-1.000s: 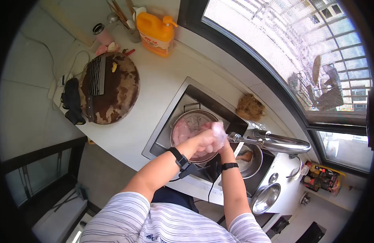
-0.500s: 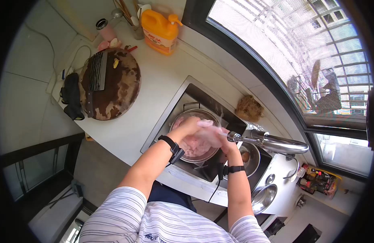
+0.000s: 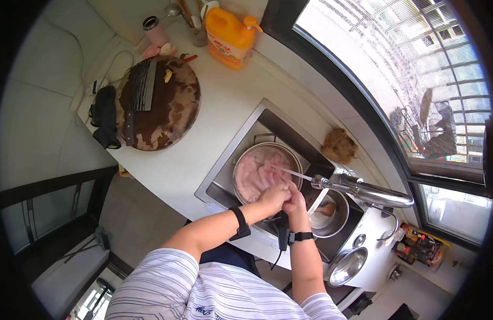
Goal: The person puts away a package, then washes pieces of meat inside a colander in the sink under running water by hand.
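Note:
A metal pot (image 3: pixel 235 178) stands in the sink, holding pale pink raw meat (image 3: pixel 250 175) in cloudy water. At its near right rim, my left hand (image 3: pixel 275 198) and my right hand (image 3: pixel 294 200) are pressed together with fingers closed. Whatever lies between them is hidden. From the faucet (image 3: pixel 320 182) a stream of water runs into the pot, just beyond my hands.
A second metal pot (image 3: pixel 340 216) sits in the sink's right part, a steel bowl (image 3: pixel 347 265) on the counter beside it. On the left, a cleaver (image 3: pixel 142 88) lies on a round chopping board (image 3: pixel 174 106). An orange jug (image 3: pixel 229 40) stands behind.
Both hands have drawn back from under the water stream to the pot's near rim and come together. The pale meat they held is no longer plainly visible in them. The view has shifted slightly.

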The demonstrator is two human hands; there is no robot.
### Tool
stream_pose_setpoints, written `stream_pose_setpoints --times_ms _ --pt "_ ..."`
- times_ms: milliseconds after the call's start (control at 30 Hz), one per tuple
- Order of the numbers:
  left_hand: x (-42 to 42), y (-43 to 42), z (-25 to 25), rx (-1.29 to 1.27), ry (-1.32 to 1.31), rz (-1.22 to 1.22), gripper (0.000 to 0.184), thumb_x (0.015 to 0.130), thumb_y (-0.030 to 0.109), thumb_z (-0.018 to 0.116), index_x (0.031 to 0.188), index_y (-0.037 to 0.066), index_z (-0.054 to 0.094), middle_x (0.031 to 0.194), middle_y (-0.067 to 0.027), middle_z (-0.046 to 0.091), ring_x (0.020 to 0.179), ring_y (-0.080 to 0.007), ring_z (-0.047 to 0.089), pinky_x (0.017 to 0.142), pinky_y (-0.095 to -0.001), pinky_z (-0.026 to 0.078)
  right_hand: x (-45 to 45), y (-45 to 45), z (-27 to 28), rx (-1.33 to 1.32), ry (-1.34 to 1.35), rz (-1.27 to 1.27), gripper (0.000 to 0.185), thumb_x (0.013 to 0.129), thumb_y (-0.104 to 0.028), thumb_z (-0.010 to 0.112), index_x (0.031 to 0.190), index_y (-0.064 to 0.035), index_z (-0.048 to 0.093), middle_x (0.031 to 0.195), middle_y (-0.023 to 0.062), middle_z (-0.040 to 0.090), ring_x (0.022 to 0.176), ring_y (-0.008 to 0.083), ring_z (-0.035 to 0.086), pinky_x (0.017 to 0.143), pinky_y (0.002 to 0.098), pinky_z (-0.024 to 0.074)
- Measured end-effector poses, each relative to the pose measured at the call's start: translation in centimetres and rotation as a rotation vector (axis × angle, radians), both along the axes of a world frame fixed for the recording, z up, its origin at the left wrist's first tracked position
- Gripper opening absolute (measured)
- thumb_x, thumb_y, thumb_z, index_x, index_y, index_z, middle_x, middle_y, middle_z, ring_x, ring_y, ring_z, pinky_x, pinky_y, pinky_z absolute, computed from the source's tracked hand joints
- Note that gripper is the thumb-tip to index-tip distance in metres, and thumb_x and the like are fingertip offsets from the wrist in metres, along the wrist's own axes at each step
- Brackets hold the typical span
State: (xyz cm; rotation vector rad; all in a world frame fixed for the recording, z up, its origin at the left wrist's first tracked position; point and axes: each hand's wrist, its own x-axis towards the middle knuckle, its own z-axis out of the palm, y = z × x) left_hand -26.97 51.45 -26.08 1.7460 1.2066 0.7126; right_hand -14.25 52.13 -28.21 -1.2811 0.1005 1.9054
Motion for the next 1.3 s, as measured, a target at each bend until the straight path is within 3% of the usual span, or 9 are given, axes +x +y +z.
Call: stream_pose_setpoints --times_ms 200,433,633,700,867,933,1067,1133,1300 --pt "-4.4 -0.3 4.8 -0.224 -0.257 -0.005 0.021 0.073 0.003 0.052 0.092 0.007 0.061 0.089 -0.0134 0.06 0.082 -0.0308 0.059 0.071 -0.0371 0.048 -1.1 0.6 9.9 0.203 -0.12 -0.054 0.028 0.092 -0.014 0.033 0.111 0.0 0.048 0.118 0.0168 0.05 0.109 0.0285 0.049 0.094 0.0397 0.0389" --pt "-7.1 6.7 0.8 -0.498 0.497 -0.326 0.028 0.076 0.021 0.056 0.098 0.005 0.062 0.095 -0.0139 0.063 0.086 -0.0296 0.062 0.076 -0.0391 0.048 -0.6 -0.2 23.3 0.454 -0.425 0.05 0.036 0.088 -0.023 0.048 0.111 0.0044 0.047 0.116 0.0185 0.052 0.108 0.0281 0.05 0.096 0.0381 0.0378" --pt "-5.7 7.6 -8.7 -0.421 0.796 -0.26 0.046 0.08 0.018 0.052 0.124 0.008 0.045 0.137 -0.0113 0.035 0.129 -0.0271 0.028 0.101 -0.0419 0.029 -0.1 -2.1 27.6 0.435 -0.508 -0.061 0.037 0.09 -0.025 0.045 0.111 0.0061 0.047 0.117 0.0213 0.05 0.111 0.0297 0.048 0.098 0.0392 0.0351" --pt "-5.1 8.1 -9.8 -0.696 0.903 -0.294 0.055 0.08 0.017 0.053 0.132 0.01 0.036 0.141 -0.0081 0.028 0.135 -0.021 0.014 0.103 -0.0394 0.026 0.5 -2.6 27.3 0.465 -0.541 -0.077 0.036 0.091 -0.024 0.043 0.111 0.0057 0.048 0.117 0.0212 0.05 0.111 0.0296 0.048 0.098 0.0393 0.0357" --pt "-4.2 4.7 -13.3 -0.431 1.293 -0.697 0.042 0.085 0.021 0.046 0.126 0.014 0.048 0.131 -0.0079 0.045 0.123 -0.0173 0.039 0.097 -0.0402 0.032 1.5 -3.9 25.0 0.441 -0.525 -0.131 0.036 0.09 -0.025 0.046 0.111 0.0049 0.048 0.117 0.0199 0.051 0.111 0.0282 0.048 0.097 0.0386 0.0359" --pt "-5.1 4.8 -9.6 -0.491 1.069 -0.64 0.037 0.07 0.032 0.061 0.101 0.011 0.066 0.108 -0.0127 0.061 0.103 -0.0256 0.057 0.086 -0.0391 0.043 1.1 -4.5 24.5 0.428 -0.528 -0.125 0.039 0.089 -0.027 0.048 0.111 0.0052 0.048 0.117 0.0185 0.051 0.11 0.0271 0.048 0.098 0.0375 0.0355" --pt "-6.3 4.7 -6.8 -0.415 0.733 -0.576 0.034 0.066 0.03 0.062 0.09 0.007 0.066 0.095 -0.0156 0.064 0.09 -0.0269 0.062 0.075 -0.0383 0.048 1.2 -5.7 24.1 0.48 -0.524 -0.073 0.035 0.086 -0.024 0.054 0.104 0.0056 0.053 0.113 0.0157 0.053 0.109 0.0245 0.049 0.097 0.0342 0.035" --pt "-7.1 6.1 5.0 -0.363 0.188 -0.471 0.029 0.063 0.026 0.063 0.08 0.003 0.065 0.084 -0.0172 0.064 0.076 -0.026 0.064 0.067 -0.0364 0.049 0.7 -5.7 25.2 0.502 -0.51 -0.107 0.031 0.085 -0.022 0.055 0.099 0.0052 0.056 0.109 0.0142 0.054 0.106 0.0231 0.049 0.095 0.0329 0.0356" --pt "-6.3 4.7 8.0 -0.645 -0.001 -0.324 0.021 0.066 0.012 0.06 0.083 0.002 0.065 0.08 -0.0098 0.065 0.07 -0.0183 0.062 0.065 -0.0302 0.048 0.1 -6.2 29.1 0.537 -0.439 -0.104 0.024 0.084 -0.017 0.054 0.099 0.0027 0.055 0.102 0.0101 0.056 0.098 0.0192 0.052 0.09 0.0303 0.0384"
